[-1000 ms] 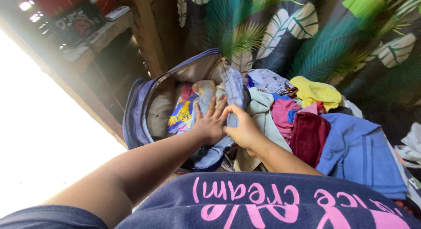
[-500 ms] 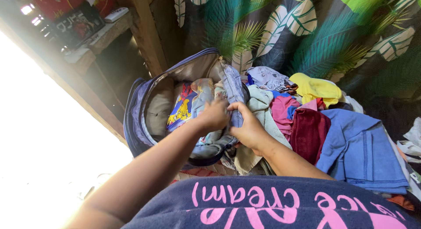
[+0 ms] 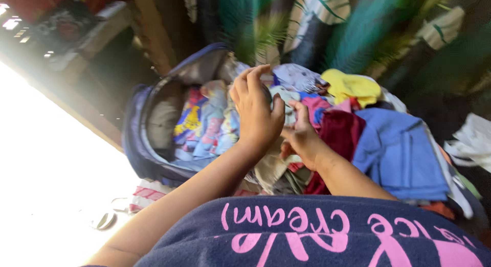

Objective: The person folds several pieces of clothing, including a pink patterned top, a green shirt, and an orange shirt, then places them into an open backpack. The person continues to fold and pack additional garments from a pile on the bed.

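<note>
- The left hand (image 3: 255,111) is raised over the open blue backpack (image 3: 148,139), its fingers (image 3: 245,80) curled and close together around a fold of pale cloth (image 3: 284,101)
- The right hand (image 3: 302,134) sits just beside the left, its fingers closed on the same pale cloth from below
- That cloth lies between both hands, above the edge of the clothes pile and next to the backpack mouth
- Inside the backpack is a colourful printed garment (image 3: 204,124)
- To the right of the hands lie a dark red garment (image 3: 342,131), a blue folded garment (image 3: 399,149) and a yellow garment (image 3: 350,85)
- The picture is blurred, so the exact grip is hard to tell
</note>
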